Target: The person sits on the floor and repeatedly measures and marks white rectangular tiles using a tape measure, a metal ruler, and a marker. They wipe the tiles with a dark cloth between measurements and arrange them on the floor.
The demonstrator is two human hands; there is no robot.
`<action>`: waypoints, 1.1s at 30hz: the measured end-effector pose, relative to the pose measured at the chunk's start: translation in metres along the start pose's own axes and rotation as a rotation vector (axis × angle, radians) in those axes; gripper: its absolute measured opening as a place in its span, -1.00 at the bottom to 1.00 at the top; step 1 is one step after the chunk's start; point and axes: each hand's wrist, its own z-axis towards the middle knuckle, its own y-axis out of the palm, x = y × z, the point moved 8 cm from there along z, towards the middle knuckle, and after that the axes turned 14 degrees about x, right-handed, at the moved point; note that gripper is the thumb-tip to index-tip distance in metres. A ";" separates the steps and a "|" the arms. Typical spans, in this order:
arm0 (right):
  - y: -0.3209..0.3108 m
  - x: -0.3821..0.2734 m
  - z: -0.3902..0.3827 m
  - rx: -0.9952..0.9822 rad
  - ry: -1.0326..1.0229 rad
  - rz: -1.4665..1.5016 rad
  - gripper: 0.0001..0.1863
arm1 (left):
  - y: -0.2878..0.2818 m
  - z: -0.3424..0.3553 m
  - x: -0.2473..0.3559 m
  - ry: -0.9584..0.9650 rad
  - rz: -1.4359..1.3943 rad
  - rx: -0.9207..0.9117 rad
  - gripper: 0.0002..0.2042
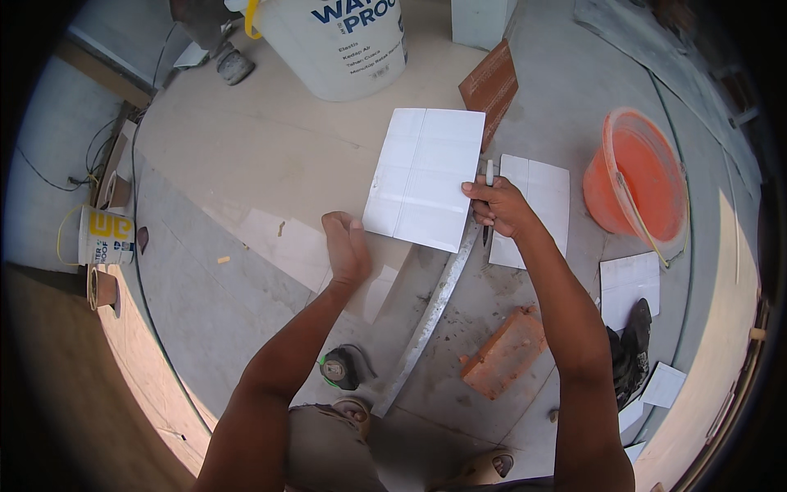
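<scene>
A white tile (pixel 426 176) with faint lines across its face is held up in front of me. My right hand (pixel 500 205) grips its right edge, thumb on top, with a marker (pixel 489 174) also held between the fingers, dark tip downward. Beside the tile's lower left corner is my left hand (pixel 348 250), fingers loosely bent, thumb a little apart, seemingly holding nothing. A second white tile (pixel 537 205) lies on the floor behind my right hand. Below the held tile, a long metal straightedge (pixel 430 316) runs toward my feet.
A tape measure (pixel 343 366) and an orange brick (pixel 504 353) lie near my feet. An orange bucket (pixel 635 180) stands at right, near more white tiles (pixel 630 283) and a dark cloth-like item (pixel 631 340). A large white bucket (pixel 348 49) and brown tile (pixel 492 86) are ahead.
</scene>
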 end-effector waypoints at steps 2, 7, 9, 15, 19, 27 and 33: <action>0.011 0.004 0.015 -0.034 0.021 0.015 -0.64 | 0.000 0.002 -0.001 0.069 0.036 0.035 -0.76; 0.029 0.017 0.037 -0.038 0.081 -0.035 -0.64 | 0.002 0.005 -0.017 0.043 0.155 0.108 -0.74; 0.033 0.019 0.042 -0.024 0.083 -0.106 -0.62 | 0.002 0.005 -0.015 -0.003 0.138 0.110 -0.73; 0.031 -0.017 0.056 0.069 -0.116 -0.799 -0.56 | 0.001 0.006 -0.011 0.044 0.184 0.089 -0.74; 0.021 -0.116 0.072 0.566 -0.606 -1.021 -0.42 | 0.003 0.006 -0.005 0.095 0.184 0.109 -0.74; 0.037 -0.160 0.089 0.816 -0.707 -1.342 -0.63 | -0.004 0.009 -0.006 0.136 0.261 0.109 -0.72; -0.111 -0.220 0.021 0.952 -0.967 -0.987 -0.67 | 0.013 0.004 0.000 0.176 0.267 0.101 -0.72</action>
